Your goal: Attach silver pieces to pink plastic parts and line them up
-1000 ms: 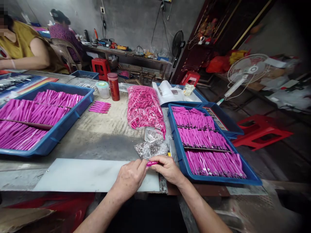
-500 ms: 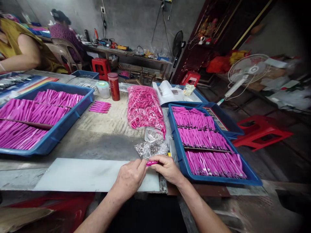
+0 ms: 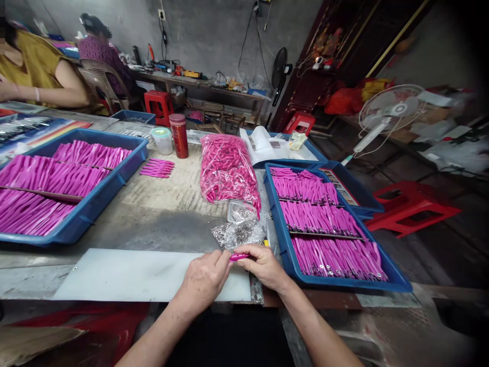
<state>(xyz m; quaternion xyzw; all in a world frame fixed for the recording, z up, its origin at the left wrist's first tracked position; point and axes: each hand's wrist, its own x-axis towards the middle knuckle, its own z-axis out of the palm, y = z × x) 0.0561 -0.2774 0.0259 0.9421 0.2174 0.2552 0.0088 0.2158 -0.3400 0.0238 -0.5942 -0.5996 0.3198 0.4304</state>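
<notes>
My left hand [image 3: 204, 280] and my right hand [image 3: 265, 266] meet at the near edge of the table, both pinched on one small pink plastic piece [image 3: 239, 257]. They rest over a pale grey board [image 3: 133, 275]. Just beyond the fingers lies a clear bag of small metal parts [image 3: 239, 233]. To the right stands a blue tray [image 3: 280, 239] holding rows of pink pieces [image 3: 324, 239].
A clear bag of pink pieces [image 3: 227, 171] lies mid-table. A second blue tray [image 3: 95, 204] of pink pieces stands at left, with a few loose pieces [image 3: 157, 168], a red canister [image 3: 179, 135] and a white tub [image 3: 162, 140] behind. Two people sit at far left. Red stools [image 3: 410, 206] and a fan [image 3: 389, 112] stand at right.
My hands and the pink piece stay in place. The person in yellow at far left has shifted an arm.
</notes>
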